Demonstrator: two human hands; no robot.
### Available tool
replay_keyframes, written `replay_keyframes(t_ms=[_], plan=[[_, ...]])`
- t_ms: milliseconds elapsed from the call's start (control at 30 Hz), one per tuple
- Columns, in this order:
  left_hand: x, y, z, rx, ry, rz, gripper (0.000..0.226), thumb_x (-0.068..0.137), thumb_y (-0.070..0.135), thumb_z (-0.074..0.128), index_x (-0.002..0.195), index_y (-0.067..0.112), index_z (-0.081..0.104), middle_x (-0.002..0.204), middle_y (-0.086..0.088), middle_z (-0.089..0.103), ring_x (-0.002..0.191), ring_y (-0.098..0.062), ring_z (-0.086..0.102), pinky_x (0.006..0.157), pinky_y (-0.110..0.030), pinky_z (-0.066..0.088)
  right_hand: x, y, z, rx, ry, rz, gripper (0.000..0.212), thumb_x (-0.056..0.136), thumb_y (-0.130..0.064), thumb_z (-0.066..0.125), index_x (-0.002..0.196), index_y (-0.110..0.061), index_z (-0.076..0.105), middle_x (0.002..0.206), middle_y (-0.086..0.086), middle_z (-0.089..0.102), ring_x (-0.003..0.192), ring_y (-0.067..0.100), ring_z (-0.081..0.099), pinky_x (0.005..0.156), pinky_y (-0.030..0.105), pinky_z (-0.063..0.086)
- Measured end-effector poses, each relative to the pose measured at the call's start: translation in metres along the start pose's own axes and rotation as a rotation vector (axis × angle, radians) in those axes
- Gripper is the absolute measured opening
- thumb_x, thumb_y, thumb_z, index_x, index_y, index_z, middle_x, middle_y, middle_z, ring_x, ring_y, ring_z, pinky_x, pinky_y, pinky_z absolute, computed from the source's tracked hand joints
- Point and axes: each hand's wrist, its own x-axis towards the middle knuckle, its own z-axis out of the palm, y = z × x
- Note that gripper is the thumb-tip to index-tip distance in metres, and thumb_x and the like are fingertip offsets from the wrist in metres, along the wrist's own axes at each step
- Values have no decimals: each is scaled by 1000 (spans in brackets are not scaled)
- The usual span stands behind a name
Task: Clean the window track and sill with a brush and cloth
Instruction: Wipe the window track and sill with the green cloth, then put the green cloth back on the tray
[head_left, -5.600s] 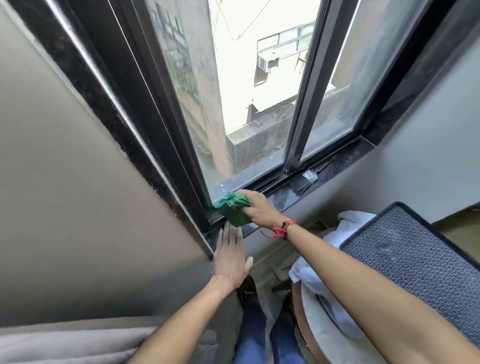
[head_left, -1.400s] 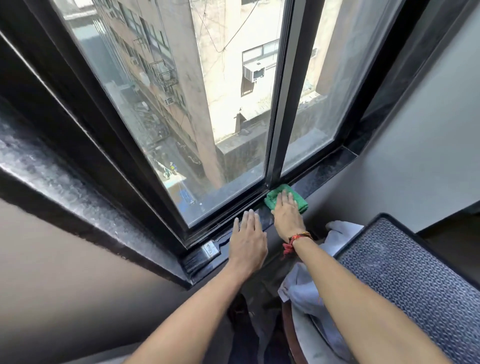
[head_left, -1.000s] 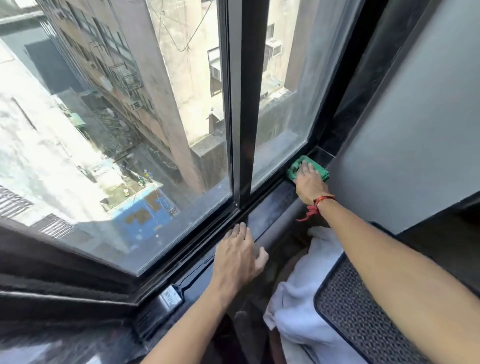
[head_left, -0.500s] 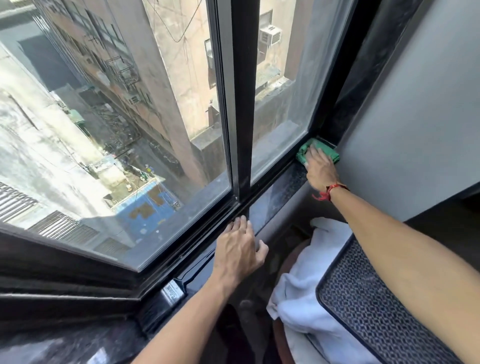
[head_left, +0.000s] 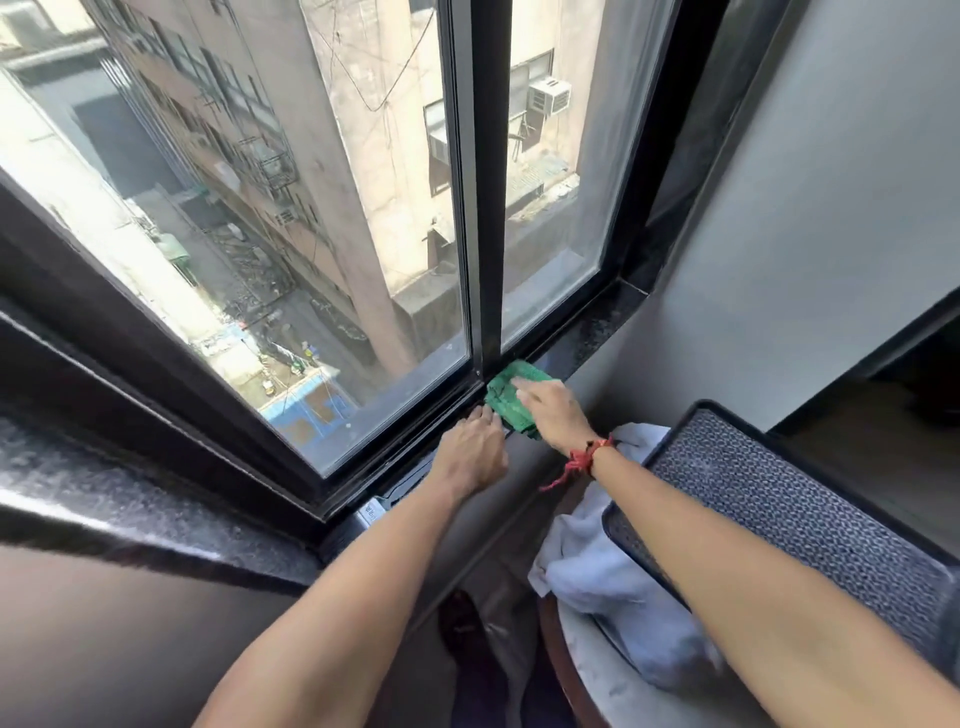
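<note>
The right hand (head_left: 553, 410) is pressing flat, fingers extended, on the green cloth (head_left: 511, 397), pinning it to the dark sill (head_left: 587, 332) beside the window's centre post. The left hand (head_left: 475, 449) is lying just beside it, palm down and holding nothing, fingertips touching the track (head_left: 415, 457). Nearer along the sill, behind the left wrist, the brush (head_left: 395, 496) is lying idle, so brushing seems done and wiping is underway; the far right corner looks unwiped. The brush's label is showing writing too small to read.
</note>
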Motion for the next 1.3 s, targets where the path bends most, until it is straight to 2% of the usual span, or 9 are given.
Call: replay_keyframes(t_ms=[100, 200, 367, 567, 700, 867, 1000, 1100, 1300], plan=[[-3, -4, -4, -2, 85, -17, 29, 89, 18, 49, 110, 2, 60, 115, -17, 65, 109, -34, 63, 85, -45, 56, -5, 3, -11, 401, 425, 439, 36, 96, -19, 63, 129, -9, 67, 125, 13, 70, 123, 30, 56, 105, 30, 44], [-2, -5, 3, 34, 204, 38, 41, 89, 13, 48, 127, -2, 55, 134, -22, 61, 131, -36, 55, 105, -42, 53, -3, -2, -1, 1000, 371, 908, 62, 88, -24, 77, 138, 3, 53, 126, 15, 60, 121, 27, 59, 104, 37, 48], [9, -1, 7, 82, 194, 126, 74, 91, 12, 42, 161, 2, 19, 171, -18, 18, 160, -32, 10, 130, -50, 19, -1, -5, -3, 1252, 351, 882, 27, 84, -1, 76, 108, 8, 67, 102, 24, 69, 91, 30, 69, 89, 46, 60], [5, 48, 14, 72, 199, 278, 79, 87, 17, 44, 162, 7, 19, 172, -9, 18, 160, -28, 11, 129, -55, 16, -59, 33, -50, 1478, 471, 775, 19, 85, -7, 64, 103, -4, 69, 99, 21, 67, 88, 33, 65, 88, 56, 56], [-17, 117, 35, -41, 130, 435, 66, 95, 18, 46, 159, 11, 30, 170, -4, 28, 158, -30, 20, 125, -61, 21, -128, 79, -77, 1440, 656, 820, 16, 82, -8, 61, 96, -3, 68, 99, 23, 64, 87, 35, 64, 89, 58, 55], [-44, 169, 63, 19, 6, 460, 67, 96, 19, 46, 160, 15, 27, 171, 0, 25, 158, -28, 18, 127, -63, 10, -189, 122, -91, 833, 674, 971, 11, 80, -7, 74, 85, -1, 67, 93, 18, 67, 85, 28, 64, 65, 26, 53], [-42, 172, 61, 9, 30, 474, 64, 99, 19, 42, 161, 14, 25, 172, -1, 21, 159, -28, 14, 127, -62, 6, -191, 119, -102, 319, 604, 1007, 45, 77, -23, 79, 115, -4, 67, 126, 18, 58, 115, 35, 59, 101, 32, 48], [-47, 160, 53, -2, 124, 480, 64, 99, 19, 41, 160, 8, 25, 170, -9, 25, 159, -28, 16, 129, -58, 9, -172, 94, -100, 230, 741, 803, 36, 78, -16, 75, 110, -5, 66, 125, 16, 55, 116, 33, 56, 100, 33, 42], [-76, 80, 51, 54, 225, 166, 67, 100, 18, 39, 158, -6, 18, 167, -26, 23, 158, -38, 16, 130, -53, 12, -107, 11, -42, 579, 250, 541, 30, 86, -7, 71, 115, 1, 72, 105, 22, 75, 87, 27, 67, 91, 43, 56]])
